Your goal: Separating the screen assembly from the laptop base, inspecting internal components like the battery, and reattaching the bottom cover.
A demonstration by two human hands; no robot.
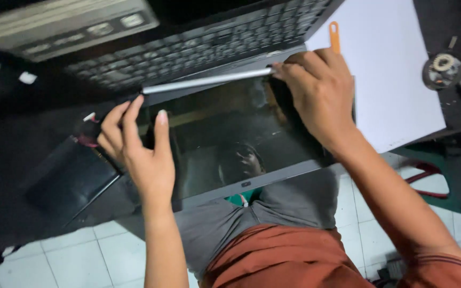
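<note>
An open laptop lies flat, its dark glossy screen [225,138] hanging over the table edge toward me and its keyboard [188,48] further away. A silver hinge bar [204,81] runs between the two halves. My left hand [134,144] grips the screen's left edge, fingers curled over the bezel. My right hand [316,96] presses on the screen's upper right corner, fingertips at the right end of the hinge bar. An orange plastic pry tool [334,36] sticks out just beyond my right hand.
A white sheet [390,69] lies under the laptop's right side. A black flat pack [68,178] rests at the left. Small round metal parts [441,69] sit at the far right. Another device [60,24] is at the top left. White floor tiles [81,256] lie below.
</note>
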